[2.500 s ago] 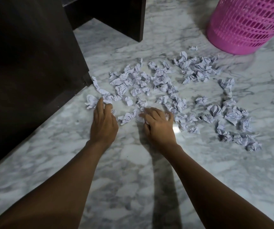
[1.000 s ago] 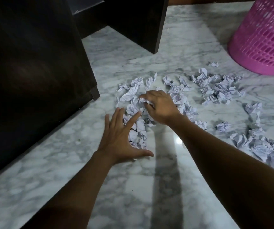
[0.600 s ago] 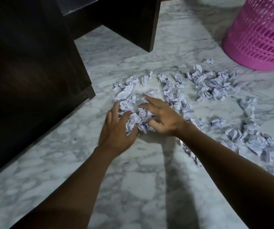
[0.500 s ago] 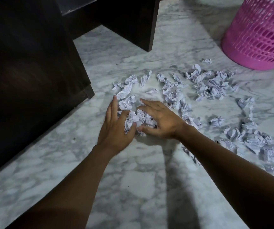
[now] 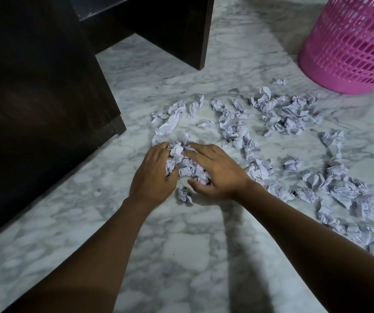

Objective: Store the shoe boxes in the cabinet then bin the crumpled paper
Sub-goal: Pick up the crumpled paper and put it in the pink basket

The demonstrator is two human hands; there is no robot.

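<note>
Many balls of crumpled white paper point(image 5: 283, 116) lie scattered over the marble floor. My left hand point(image 5: 153, 175) and my right hand point(image 5: 217, 171) are cupped around a small heap of crumpled paper point(image 5: 186, 164), pressing it between them. One loose ball point(image 5: 184, 195) lies just below my thumbs. A pink mesh bin point(image 5: 353, 41) stands at the upper right. The dark cabinet point(image 5: 34, 86) fills the left; no shoe boxes are in view.
A dark panel point(image 5: 181, 30) of the cabinet juts out at top centre. More paper trails along the right side point(image 5: 339, 188). Bare marble floor point(image 5: 181, 256) lies in front of me, between my forearms.
My hands have swept the nearby paper inward and closed on a heap between them. My left hand went from flat and spread to curled against the pile.
</note>
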